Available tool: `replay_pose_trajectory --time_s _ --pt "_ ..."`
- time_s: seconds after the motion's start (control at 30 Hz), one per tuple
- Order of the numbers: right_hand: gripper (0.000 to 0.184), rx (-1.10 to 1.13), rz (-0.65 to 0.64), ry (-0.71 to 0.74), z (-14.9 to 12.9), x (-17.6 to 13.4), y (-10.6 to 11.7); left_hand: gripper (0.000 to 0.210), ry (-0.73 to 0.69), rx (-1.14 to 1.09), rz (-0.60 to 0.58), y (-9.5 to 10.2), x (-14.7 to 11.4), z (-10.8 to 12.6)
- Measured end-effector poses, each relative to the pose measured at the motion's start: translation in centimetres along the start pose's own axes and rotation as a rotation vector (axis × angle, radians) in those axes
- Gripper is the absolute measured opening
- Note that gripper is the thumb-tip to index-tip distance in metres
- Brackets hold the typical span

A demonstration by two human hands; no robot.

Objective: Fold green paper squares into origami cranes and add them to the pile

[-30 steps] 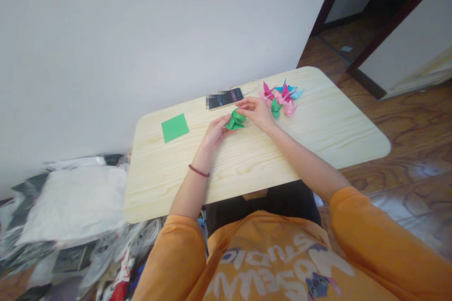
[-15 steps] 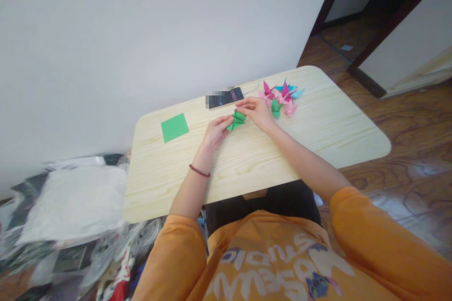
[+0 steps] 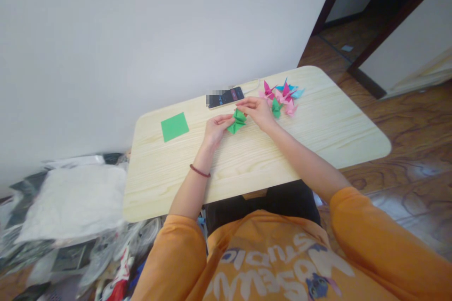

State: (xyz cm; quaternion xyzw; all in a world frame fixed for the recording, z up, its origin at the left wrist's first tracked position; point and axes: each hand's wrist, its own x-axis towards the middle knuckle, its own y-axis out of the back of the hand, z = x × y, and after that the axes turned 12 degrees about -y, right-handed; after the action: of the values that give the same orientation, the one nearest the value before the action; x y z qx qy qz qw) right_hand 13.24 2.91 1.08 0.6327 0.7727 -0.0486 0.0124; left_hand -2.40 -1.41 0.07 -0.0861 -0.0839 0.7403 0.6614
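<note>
A partly opened, folded piece of green origami paper [image 3: 238, 121] is held just above the table between my two hands. My left hand [image 3: 216, 129] pinches its left side between thumb and fingers. At its upper edge, the thumb and fingertips of my right hand [image 3: 258, 110] are closed on the paper. Close to the right of that hand lies a green paper crane [image 3: 276, 109], beside a cluster of pink, magenta and blue paper cranes [image 3: 283, 93]. A flat green paper square [image 3: 175, 127] rests on the table's left part.
The pale wooden table [image 3: 254, 164] has rounded corners and stands against a white wall. Behind my hands lies a phone [image 3: 226, 97] with a white cable [image 3: 253, 87]. Plastic-wrapped bundles [image 3: 76, 202] are heaped to the left, below table height.
The folded green paper looks spread a little wider and turned slightly between my fingers. Both hands stay in nearly the same place.
</note>
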Motion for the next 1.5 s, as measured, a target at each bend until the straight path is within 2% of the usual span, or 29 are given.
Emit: replay_pose_trajectory --time_s 0.17,0.33,0.83,1.1,1.5 --pt "0.031 -0.013 -0.006 -0.007 0.04 0.03 -0.06 0.033 -0.102 0.067 0.030 0.08 -0.02 -0.04" --pt "0.029 -0.026 -0.009 0.006 0.08 -0.03 -0.14 0.032 -0.174 0.110 0.024 0.03 -0.15 0.09" --pt "0.030 -0.035 0.006 -0.009 0.42 0.30 0.20 0.036 -0.146 0.132 -0.039 -0.02 -0.20 0.47" --pt "0.032 -0.050 0.008 0.025 0.38 0.32 0.30 0.037 -0.116 0.112 -0.040 -0.08 -0.28 0.54" --pt "0.025 -0.058 0.008 0.028 -0.07 0.18 0.25 0.037 -0.082 0.055 -0.023 0.21 0.15 -0.17"
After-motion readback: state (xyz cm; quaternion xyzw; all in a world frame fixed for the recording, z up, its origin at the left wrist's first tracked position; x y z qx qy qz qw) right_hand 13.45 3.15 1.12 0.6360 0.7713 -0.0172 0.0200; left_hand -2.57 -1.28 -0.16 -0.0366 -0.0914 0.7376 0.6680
